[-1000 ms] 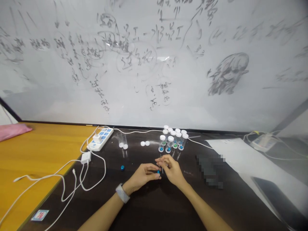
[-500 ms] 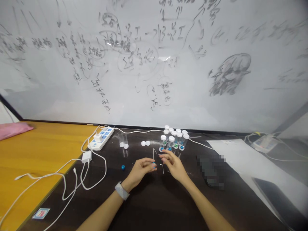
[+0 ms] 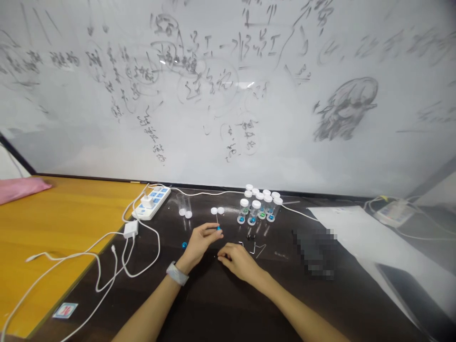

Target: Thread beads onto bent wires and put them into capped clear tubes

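My left hand pinches a small shiny blue part between thumb and fingertips, and a thin pale rod stands up from it. Lower and to the right, my right hand rests at the dark tabletop with its fingers curled together. A tiny pale speck lies by its fingertips; whether they grip anything is hidden. Just beyond this hand lie thin L-shaped metal keys and a bent wire. Another blue part sits left of my left hand.
Several white-capped clear vials with blue or green pieces stand at the back. Two clear tubes and two white caps are left of them. A power strip, cables, a phone and paper lie around.
The bent wire by my right hand now lies on the table. My right hand has come down and left to the tabletop. My left hand has shifted up and left with the blue part.
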### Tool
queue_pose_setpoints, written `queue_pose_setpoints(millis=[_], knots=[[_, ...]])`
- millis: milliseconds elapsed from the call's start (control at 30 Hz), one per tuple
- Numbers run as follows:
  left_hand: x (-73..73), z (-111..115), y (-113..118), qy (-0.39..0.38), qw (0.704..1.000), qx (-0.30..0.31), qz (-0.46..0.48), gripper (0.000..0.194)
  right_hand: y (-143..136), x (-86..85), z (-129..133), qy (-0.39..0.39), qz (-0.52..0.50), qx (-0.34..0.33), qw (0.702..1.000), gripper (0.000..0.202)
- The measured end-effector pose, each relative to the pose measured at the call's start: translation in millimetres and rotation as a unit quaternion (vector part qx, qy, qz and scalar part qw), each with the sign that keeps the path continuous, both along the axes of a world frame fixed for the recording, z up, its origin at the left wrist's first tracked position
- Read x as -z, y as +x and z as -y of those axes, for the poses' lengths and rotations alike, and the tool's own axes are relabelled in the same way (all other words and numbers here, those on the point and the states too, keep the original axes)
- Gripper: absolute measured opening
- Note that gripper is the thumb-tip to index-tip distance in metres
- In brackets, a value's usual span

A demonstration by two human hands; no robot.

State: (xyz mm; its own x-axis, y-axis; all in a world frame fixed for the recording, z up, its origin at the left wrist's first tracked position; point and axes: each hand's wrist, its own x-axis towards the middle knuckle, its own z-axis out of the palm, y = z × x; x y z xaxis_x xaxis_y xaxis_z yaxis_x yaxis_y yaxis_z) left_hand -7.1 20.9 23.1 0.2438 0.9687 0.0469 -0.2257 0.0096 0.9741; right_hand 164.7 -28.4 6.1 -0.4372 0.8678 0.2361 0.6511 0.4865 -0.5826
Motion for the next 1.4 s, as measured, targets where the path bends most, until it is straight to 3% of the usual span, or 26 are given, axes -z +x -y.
queue_pose_setpoints(millis=[267,400,467,600,767,1100,1267,1400], knots=[[3.7,1.3,3.0,0.004,1.000,0.004,0.021,0.039,-17.5,12.6,-8.5,0.000,0.012,0.023,1.000,0.009],[3.3,2.4,3.1,0.001,0.999,0.014,0.032,0.039,-16.6,13.9,-8.5,-0.032,-0.096,0.027,0.995,0.010],[2.8,2.9,2.4,0.008,0.999,0.019,0.030,0.040,-10.3,12.6,-8.2,-0.093,-0.197,0.011,0.976,0.021],[3.0,3.1,1.0,0.010,0.999,0.032,0.034,0.041,4.4,8.7,-5.9,-0.209,-0.371,-0.028,0.905,0.038],[2.9,5.4,3.5,0.014,0.999,0.040,0.015,0.039,8.5,2.3,-1.6,-0.240,-0.473,-0.041,0.846,0.038],[5.6,11.7,12.2,0.008,0.999,0.048,0.006,0.042,17.1,-12.4,-4.3,-0.226,-0.519,0.012,0.824,0.029],[8.4,12.0,12.2,0.012,0.998,0.065,0.018,0.040,23.9,-18.0,-6.0,-0.233,-0.570,0.045,0.787,0.028],[6.1,13.1,12.4,0.014,0.997,0.074,0.014,0.039,29.2,-16.5,-7.8,-0.230,-0.550,0.042,0.801,0.037]])
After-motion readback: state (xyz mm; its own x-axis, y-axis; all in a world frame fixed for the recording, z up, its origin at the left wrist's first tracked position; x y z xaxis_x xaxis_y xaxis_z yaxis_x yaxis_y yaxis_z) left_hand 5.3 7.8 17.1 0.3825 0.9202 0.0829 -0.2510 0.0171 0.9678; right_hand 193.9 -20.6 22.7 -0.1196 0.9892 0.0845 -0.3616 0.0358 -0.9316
